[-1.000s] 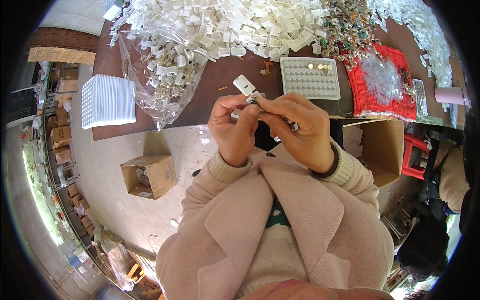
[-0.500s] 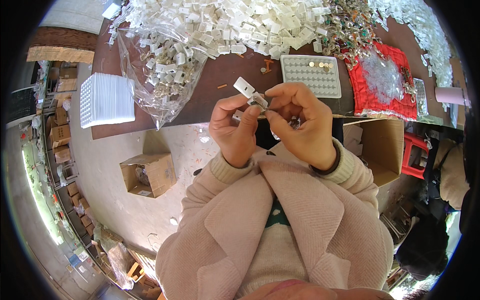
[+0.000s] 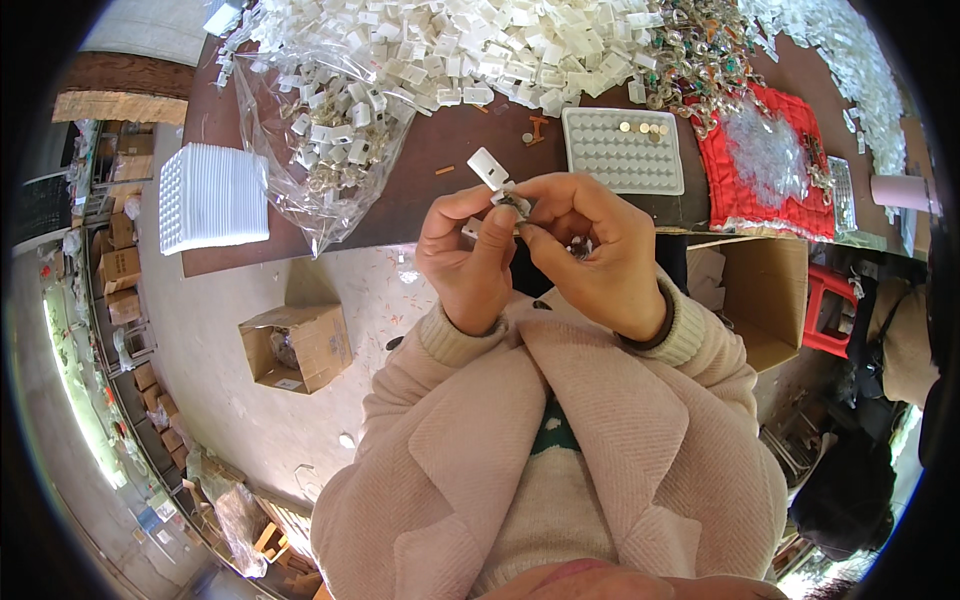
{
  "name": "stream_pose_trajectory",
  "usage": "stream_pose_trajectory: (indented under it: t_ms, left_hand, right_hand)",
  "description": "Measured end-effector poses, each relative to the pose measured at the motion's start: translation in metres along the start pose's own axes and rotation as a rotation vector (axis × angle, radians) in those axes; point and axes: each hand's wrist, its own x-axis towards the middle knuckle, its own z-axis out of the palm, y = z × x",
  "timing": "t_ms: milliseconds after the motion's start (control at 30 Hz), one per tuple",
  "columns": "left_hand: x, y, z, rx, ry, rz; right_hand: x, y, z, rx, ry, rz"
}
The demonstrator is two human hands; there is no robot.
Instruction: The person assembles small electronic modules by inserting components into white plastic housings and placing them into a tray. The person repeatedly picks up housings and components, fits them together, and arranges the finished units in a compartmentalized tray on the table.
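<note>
Two hands meet before the table's near edge, with a small white case between them, its far end sticking out over dark tabletop. The left hand pinches the case between thumb and forefinger. The right hand has thumb and forefinger at the case's nearer end, its other fingers curled around something shiny; whether those two fingertips grip the case, I cannot tell. Bare tabletop runs left from the case to a clear bag, which droops over the near edge, and far to the pile of white pieces. A stack of trays stands at the left corner. Just right and far of the right hand lies a tray, gold discs in its far right part; a red cloth sits close beyond its right rim. Left of the left sleeve, open floor surrounds a carton.
</note>
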Motion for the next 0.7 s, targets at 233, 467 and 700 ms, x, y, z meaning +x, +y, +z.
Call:
stream_pose_trajectory:
  t_ms: [233,467,700]
  left_hand:
    - [0.005,-0.002,-0.010,0.095,-0.082,0.056]
    - [0.010,0.002,-0.017,0.149,-0.150,0.073]
    - [0.004,0.000,-0.005,0.031,-0.052,0.020]
  right_hand:
    - [0.000,-0.004,-0.013,0.276,-0.115,0.191]
    - [0.003,-0.005,-0.017,0.150,-0.109,0.099]
    - [0.000,0.004,-0.004,0.176,-0.054,0.025]
